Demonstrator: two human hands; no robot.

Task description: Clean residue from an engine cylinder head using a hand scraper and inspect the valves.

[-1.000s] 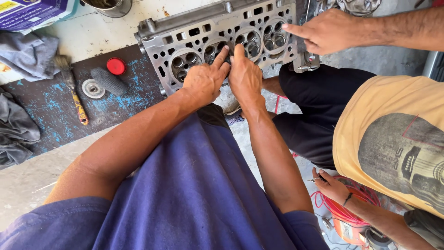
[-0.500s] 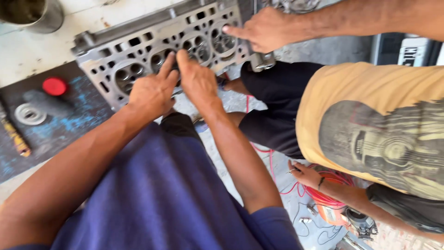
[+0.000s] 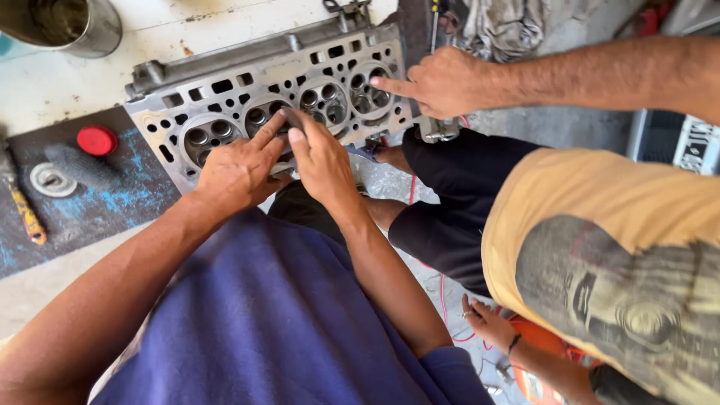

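Two hands of mine are working side by side on the head (image 3: 262, 94), the grey metal casting lying just beyond my wrists. My left hand (image 3: 236, 171) is resting on its near edge, forefinger stretched out and pressing at the second chamber from the left. My right hand (image 3: 321, 161) is lying right beside it, fingers touching the left forefinger, thumb and forefinger pinching something small and dark at that same chamber; I am not able to tell what it is. Both hands are loosely curled, clamped on nothing large, fingertips meeting over the valve seats.

To the right of my right hand, another person's hand (image 3: 442, 81) is pointing a forefinger at the far right chamber, touching the face of the head. That person, in a yellow shirt (image 3: 622, 247), is standing close beside my right arm, and their other hand (image 3: 487, 322) is hanging low by red cables (image 3: 450, 300).

Left of my left hand, a dark board (image 3: 112, 210) is lying with a red cap (image 3: 97, 140), a grey wire brush (image 3: 82, 166), a metal ring (image 3: 49, 180) and a yellow-handled brush (image 3: 26, 214) on it. Beyond those, at the top left, a steel pot (image 3: 67, 26) is sitting on the pale bench (image 3: 45, 86). Past the pointing hand, a grey rag (image 3: 502, 26) is lying bunched up.
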